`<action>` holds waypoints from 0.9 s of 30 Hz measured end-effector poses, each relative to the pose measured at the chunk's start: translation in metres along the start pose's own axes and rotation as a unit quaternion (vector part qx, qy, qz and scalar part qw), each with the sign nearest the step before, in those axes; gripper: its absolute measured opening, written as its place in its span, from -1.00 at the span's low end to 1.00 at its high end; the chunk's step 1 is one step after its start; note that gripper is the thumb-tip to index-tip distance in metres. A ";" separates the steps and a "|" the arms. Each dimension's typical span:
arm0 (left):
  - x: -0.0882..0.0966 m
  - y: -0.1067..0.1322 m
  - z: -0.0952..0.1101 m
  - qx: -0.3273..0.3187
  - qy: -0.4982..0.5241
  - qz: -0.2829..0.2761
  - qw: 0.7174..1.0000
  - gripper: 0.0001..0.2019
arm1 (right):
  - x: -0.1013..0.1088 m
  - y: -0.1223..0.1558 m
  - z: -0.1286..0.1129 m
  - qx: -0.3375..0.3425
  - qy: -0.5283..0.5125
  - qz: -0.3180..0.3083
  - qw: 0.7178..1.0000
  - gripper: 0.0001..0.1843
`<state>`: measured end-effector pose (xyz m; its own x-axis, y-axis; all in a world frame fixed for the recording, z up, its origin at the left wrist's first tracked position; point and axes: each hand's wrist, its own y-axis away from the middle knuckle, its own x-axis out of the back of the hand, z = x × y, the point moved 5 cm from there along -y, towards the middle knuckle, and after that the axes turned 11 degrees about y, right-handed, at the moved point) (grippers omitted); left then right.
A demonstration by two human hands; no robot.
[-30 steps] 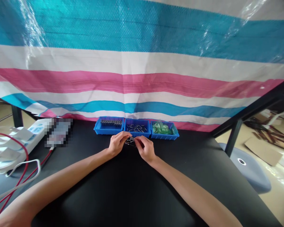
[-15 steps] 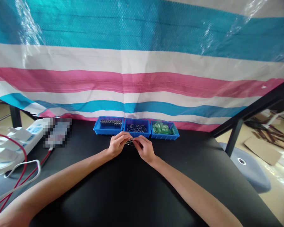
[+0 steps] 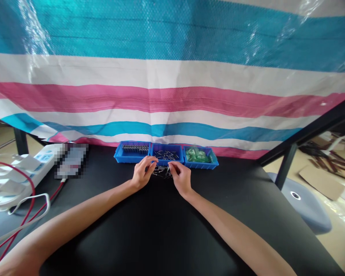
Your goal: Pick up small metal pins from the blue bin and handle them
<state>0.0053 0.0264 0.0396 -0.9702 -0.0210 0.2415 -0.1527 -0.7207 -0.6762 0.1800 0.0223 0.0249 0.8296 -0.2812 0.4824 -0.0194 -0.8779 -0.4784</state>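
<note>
My left hand [image 3: 144, 174] is just in front of the blue bins, its thumb and forefinger slightly apart, with nothing clear between them. Facing it, my right hand [image 3: 181, 177] has thumb and forefinger pinched together; whatever they hold is too small to make out. Between the hands, several thin metal pins [image 3: 158, 173] lie loose on the black table, beside a small grey metal piece [image 3: 162, 168]. Right behind them, the middle blue bin [image 3: 168, 163] contains more dark metal pins [image 3: 166, 155].
The left blue bin [image 3: 126, 158] has rows of small metal cylinders [image 3: 135, 148]. Green plastic packets [image 3: 197, 155] fill the right blue bin [image 3: 202, 165]. A white power strip [image 3: 43, 159], a blurred-out device [image 3: 71, 161] and red and white cables occupy the left. Striped sheeting [image 3: 161, 99] hangs behind.
My hands have drawn apart from their touching position, the right one shifting rightward. The loose pins and the grey metal piece between them now show more fully.
</note>
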 end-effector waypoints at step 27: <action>0.001 -0.002 0.003 -0.009 -0.015 0.001 1.000 -0.84 | -0.032 0.015 -0.016 0.233 0.300 -0.133 0.915 -0.80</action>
<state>0.0055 0.0255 0.0429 -0.9645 -0.0427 0.2607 -0.1548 -0.7085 -0.6886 0.1447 0.0122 0.0142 0.3123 -0.3658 0.8767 0.4958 -0.7245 -0.4789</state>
